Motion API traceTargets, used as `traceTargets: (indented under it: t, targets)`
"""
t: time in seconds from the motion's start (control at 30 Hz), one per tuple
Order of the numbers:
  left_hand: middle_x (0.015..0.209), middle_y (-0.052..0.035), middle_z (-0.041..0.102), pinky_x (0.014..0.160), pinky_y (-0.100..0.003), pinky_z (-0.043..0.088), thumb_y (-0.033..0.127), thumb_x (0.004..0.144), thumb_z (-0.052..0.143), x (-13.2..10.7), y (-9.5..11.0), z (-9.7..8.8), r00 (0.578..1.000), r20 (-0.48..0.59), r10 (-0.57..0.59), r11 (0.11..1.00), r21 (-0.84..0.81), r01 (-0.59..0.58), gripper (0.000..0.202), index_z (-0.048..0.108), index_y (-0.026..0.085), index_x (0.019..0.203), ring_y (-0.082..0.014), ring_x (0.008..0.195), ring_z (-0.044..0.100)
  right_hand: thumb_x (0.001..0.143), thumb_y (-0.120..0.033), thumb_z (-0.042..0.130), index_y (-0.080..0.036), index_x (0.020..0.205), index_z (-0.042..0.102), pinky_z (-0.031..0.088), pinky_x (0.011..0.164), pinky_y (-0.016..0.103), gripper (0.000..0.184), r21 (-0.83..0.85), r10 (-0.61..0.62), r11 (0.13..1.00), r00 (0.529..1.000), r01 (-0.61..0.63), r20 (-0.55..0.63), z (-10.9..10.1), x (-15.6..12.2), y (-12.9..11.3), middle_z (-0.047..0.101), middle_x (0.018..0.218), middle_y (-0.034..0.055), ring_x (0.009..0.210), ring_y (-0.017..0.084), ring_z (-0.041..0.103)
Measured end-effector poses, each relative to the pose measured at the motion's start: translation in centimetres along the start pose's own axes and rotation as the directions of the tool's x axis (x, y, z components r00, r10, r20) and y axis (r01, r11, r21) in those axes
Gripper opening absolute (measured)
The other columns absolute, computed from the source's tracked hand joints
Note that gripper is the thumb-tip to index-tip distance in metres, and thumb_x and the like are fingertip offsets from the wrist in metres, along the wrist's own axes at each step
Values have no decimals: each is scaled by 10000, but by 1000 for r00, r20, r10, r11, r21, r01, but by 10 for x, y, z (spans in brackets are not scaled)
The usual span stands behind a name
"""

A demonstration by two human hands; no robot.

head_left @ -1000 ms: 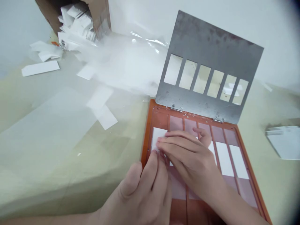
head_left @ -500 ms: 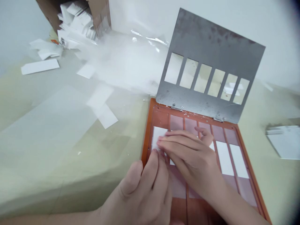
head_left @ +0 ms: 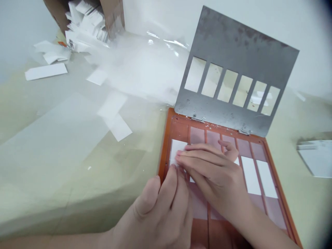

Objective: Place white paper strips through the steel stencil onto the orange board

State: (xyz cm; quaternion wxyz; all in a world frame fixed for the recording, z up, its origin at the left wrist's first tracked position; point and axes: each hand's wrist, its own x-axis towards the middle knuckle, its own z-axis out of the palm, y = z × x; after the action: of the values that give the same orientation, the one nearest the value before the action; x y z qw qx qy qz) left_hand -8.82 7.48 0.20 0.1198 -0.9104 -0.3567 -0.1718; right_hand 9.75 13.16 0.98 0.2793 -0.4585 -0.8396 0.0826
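Note:
A white card (head_left: 178, 145) lies in the leftmost column of an orange frame (head_left: 163, 152) with pinkish strip-shaped beds. My left hand (head_left: 166, 207) has its fingers bunched, the tips at the card's lower part. From the right my right hand (head_left: 218, 173) reaches over the frame, fingers held together and tips on the same card, against the left fingertips. Its thumb is hidden. How firmly either hand grips the card is hard to see. More white cards (head_left: 251, 174) rest in the columns to the right, partly covered by my right hand.
A grey metal plate (head_left: 238, 52) with a row of rectangular cut-outs stands raised, hinged at the frame's far edge. At the back left, a cardboard box (head_left: 112, 17) holds many white cards. Loose cards (head_left: 119, 127) lie left, and a card stack (head_left: 317, 157) sits right.
The whole view has shifted slightly, so the frame and plate appear a little further right. Both hands stay at the same card with almost the same pose.

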Motion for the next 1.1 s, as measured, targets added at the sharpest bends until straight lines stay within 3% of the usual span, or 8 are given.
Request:
traceTargets:
  t: [0.57,1.1]
  targets:
    - [1176,-165,711,1171,-483,151,498,1019,318,1,-1,0,1000,-10,6,1000,-7,-6,604,730,71,1137,-308,1176,547,973,-142,563,-262,909,701,284,1004,437,193,-18,-40,999,999,41,19,-1,2,0,791,942,-49,961,206,723]
    - [1205,-143,709,1172,-470,160,497,1024,307,2,1,-1,1000,-24,-4,1000,-20,3,593,719,96,1169,-294,1189,542,1001,-142,505,-260,950,685,200,1059,462,221,-55,-50,997,998,52,38,0,1,-3,784,945,-51,962,190,706]
